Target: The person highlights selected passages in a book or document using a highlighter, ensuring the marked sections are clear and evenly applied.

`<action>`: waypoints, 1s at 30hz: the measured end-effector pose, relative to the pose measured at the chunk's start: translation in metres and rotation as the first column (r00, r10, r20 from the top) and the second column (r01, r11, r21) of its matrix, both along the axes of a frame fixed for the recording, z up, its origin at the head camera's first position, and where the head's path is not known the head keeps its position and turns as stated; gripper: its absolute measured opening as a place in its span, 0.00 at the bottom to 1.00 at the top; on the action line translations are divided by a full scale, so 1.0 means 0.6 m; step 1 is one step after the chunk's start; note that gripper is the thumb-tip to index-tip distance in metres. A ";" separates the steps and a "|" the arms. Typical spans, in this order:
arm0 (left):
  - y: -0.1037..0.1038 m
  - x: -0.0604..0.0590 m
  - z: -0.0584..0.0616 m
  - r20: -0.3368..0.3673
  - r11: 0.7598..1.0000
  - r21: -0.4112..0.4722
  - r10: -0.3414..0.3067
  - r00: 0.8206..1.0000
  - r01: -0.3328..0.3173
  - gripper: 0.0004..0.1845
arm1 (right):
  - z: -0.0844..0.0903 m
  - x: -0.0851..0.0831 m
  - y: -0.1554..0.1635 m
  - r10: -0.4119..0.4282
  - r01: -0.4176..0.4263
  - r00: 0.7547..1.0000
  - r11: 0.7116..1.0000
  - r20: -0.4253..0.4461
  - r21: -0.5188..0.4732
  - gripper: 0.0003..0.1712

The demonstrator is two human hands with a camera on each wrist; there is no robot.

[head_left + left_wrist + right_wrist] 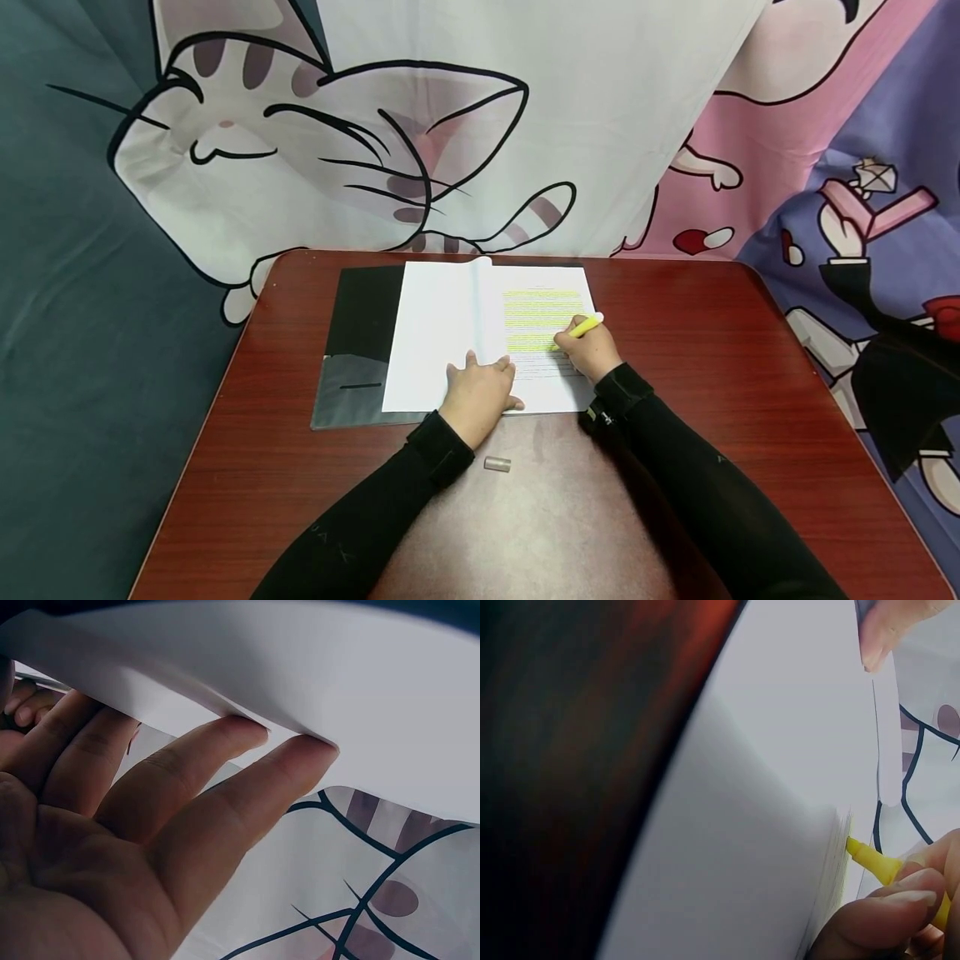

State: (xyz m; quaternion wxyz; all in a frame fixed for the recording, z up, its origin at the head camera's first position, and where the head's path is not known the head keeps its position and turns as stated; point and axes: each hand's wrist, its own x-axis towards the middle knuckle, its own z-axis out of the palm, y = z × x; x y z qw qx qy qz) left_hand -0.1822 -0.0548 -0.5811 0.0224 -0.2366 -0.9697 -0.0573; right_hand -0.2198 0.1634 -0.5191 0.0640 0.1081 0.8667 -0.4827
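Note:
My right hand (pixel 592 350) pinches a yellow highlighter (pixel 587 325), its tip on the right page (pixel 551 383) of an open document. Yellow bands cover the upper lines of print on that page; the lower lines are plain. In the right wrist view the highlighter (pixel 877 862) shows its yellow tip at the paper, between thumb and fingers. My left hand (pixel 480 396) rests with spread fingers near the fold, across the lower part of the blank left page (pixel 431 333). The left wrist view shows the fingers (pixel 240 795) extended, fingertips pressed on the paper.
Under the pages lies a dark folder (pixel 363 312) with a grey pocket (pixel 348 400) at its lower left. A small grey cylinder (pixel 497 464) lies on the reddish-brown table (pixel 750 400), in front of the left hand. A curtain with cartoon cats (pixel 480 125) hangs behind the table.

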 end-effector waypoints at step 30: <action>0.000 -0.004 -0.005 0.002 1.000 -0.013 -0.002 1.000 0.002 0.42 | -0.001 -0.004 0.015 -0.022 0.022 1.000 1.000 0.021 0.004 0.14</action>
